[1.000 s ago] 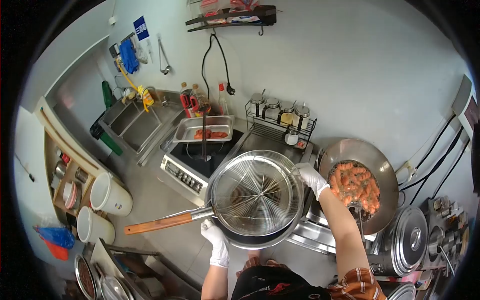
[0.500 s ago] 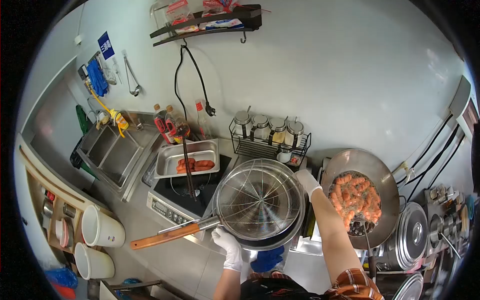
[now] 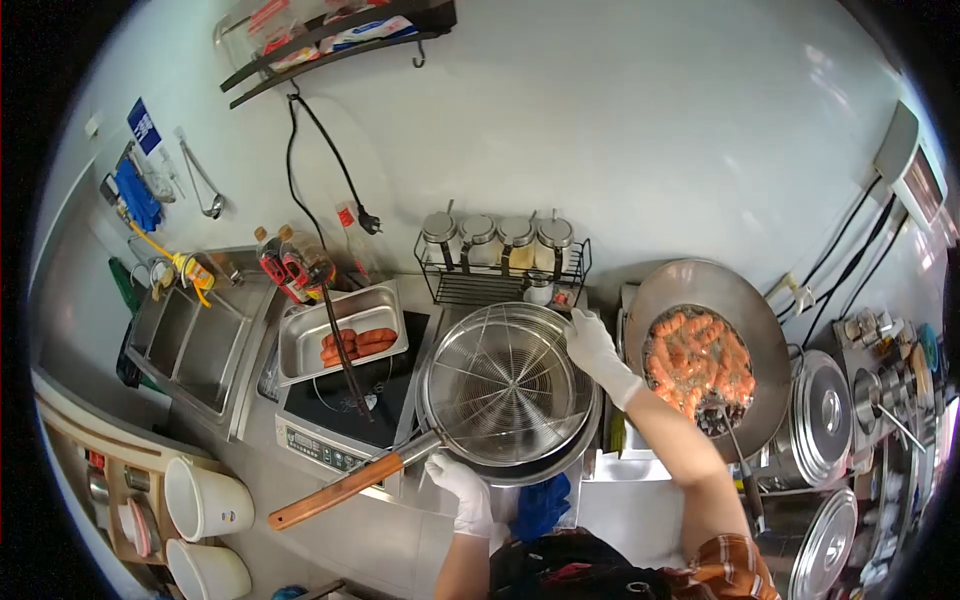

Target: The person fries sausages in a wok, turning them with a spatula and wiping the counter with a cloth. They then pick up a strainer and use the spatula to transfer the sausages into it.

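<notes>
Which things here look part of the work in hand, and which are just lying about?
Likely in use:
strainer, at the left hand and right hand
pan under it
wok
frying food

Apparently idle:
jars
bottles
buckets
plug

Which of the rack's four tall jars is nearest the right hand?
The rightmost jar; the other three stand farther along the rack from the right hand.
</notes>
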Action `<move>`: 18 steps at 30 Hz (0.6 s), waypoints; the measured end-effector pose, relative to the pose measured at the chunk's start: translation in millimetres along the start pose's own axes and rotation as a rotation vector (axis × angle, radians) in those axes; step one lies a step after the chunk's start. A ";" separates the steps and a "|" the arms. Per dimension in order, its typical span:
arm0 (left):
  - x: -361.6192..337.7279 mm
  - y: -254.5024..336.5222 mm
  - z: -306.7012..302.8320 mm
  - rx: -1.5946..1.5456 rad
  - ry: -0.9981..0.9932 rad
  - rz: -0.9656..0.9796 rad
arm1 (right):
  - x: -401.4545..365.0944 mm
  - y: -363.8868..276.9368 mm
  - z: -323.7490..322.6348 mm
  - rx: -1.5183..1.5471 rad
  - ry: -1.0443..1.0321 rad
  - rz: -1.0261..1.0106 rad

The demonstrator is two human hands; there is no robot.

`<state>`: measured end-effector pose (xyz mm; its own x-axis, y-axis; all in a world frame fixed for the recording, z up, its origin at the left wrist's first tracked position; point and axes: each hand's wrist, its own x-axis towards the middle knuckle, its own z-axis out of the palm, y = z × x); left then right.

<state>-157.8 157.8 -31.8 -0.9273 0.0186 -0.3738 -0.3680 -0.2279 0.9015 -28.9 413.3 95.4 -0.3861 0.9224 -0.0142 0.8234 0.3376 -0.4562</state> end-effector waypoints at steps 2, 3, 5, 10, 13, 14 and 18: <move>-0.8 -6.2 1.2 0.028 -0.011 0.007 | -52.6 -17.8 -61.0 0.081 0.034 -0.203; -1.1 -7.9 1.8 0.023 -0.003 -0.003 | -78.8 -22.0 -94.6 0.101 0.014 -0.262; 2.1 -16.7 2.0 -0.005 0.009 -0.038 | -132.0 -17.4 -145.8 -0.061 0.077 -0.201; 10.2 -34.8 -4.7 0.227 -0.045 0.037 | -252.3 79.5 -205.1 -0.397 0.200 0.086; -6.4 -10.0 -2.1 0.250 -0.146 0.012 | -325.2 150.8 -192.3 -0.528 0.215 0.234; 5.9 -28.5 -8.2 0.077 -0.211 0.015 | -341.1 151.6 -194.7 -0.519 0.181 0.276; 37.3 -61.2 -32.0 -0.044 -0.265 -0.056 | -382.9 192.6 -167.5 -0.462 0.113 0.377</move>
<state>-167.6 141.2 -107.9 -0.8931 0.2854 -0.3477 -0.4216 -0.2614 0.8683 347.2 156.6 162.1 -0.0067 1.0000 0.0068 1.0000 0.0068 -0.0045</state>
